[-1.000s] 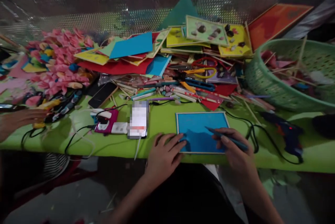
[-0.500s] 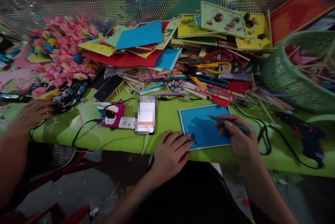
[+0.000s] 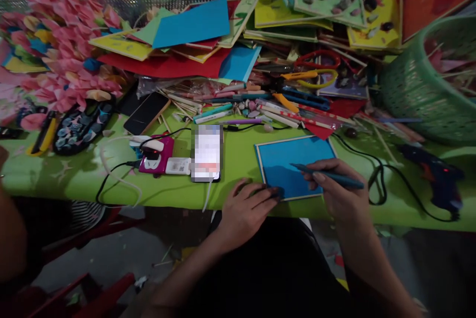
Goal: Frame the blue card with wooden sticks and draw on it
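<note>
A blue card [image 3: 286, 152] edged with thin pale sticks lies flat at the front of the green table. My right hand [image 3: 344, 191] is closed round a dark teal pen [image 3: 334, 177], its tip over the middle of the card; whether the tip touches cannot be made out. My left hand [image 3: 247, 209] rests with fingers stretched out on the card's lower left corner. Left of the card lies a lit phone [image 3: 206, 154], its screen blurred, with a white cable at its lower end.
A magenta power strip [image 3: 156, 157] with plugs and cables sits left. Coloured cards [image 3: 193, 23], pens and scissors [image 3: 316, 78] pile up behind. At right are a green basket [image 3: 409, 85] and a glue gun [image 3: 437, 179]. Another person's arm [image 3: 11, 229] shows at far left.
My view has shifted, so the table's contents appear higher. The other person's hand has drawn back from the black shoe-shaped piece, uncovering a yellow cutter. My hands stay at the card.
</note>
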